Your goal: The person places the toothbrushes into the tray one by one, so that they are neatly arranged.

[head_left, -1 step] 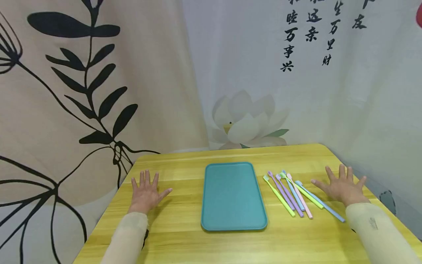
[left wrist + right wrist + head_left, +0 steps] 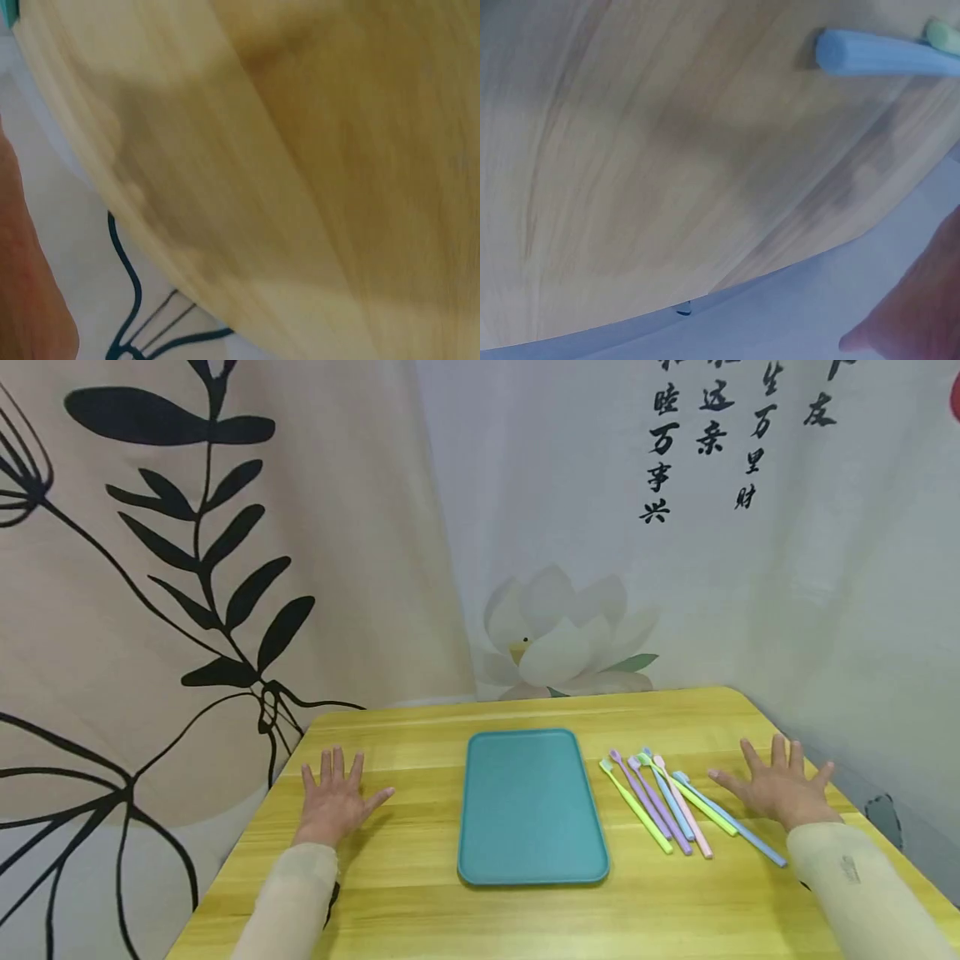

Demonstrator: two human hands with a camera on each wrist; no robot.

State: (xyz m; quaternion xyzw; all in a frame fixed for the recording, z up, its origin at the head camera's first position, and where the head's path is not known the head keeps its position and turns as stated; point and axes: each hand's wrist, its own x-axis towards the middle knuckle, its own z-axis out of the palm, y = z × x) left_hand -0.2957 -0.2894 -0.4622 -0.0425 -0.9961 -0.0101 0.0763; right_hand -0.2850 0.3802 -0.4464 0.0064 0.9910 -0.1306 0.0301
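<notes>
My left hand (image 2: 330, 806) is held with its fingers straight and spread over the left side of the table, holding nothing. The right hand (image 2: 783, 793) has its fingers spread too, just right of several toothbrushes, and grips nothing. Between the hands lies a teal rectangular tray (image 2: 532, 810) with nothing on it. Beside its right edge the toothbrushes lie in a loose fan, among them a yellow-green toothbrush (image 2: 637, 809), a pink toothbrush (image 2: 692, 822) and a blue toothbrush (image 2: 757, 839). In the right wrist view the blue handle (image 2: 885, 54) shows near the top.
A wooden table (image 2: 405, 902) carries everything. Behind it hangs a pale curtain (image 2: 360, 527) printed with dark plants, a lotus and writing. The table's right edge runs close by the right hand. A tray corner (image 2: 9, 11) peeks into the left wrist view.
</notes>
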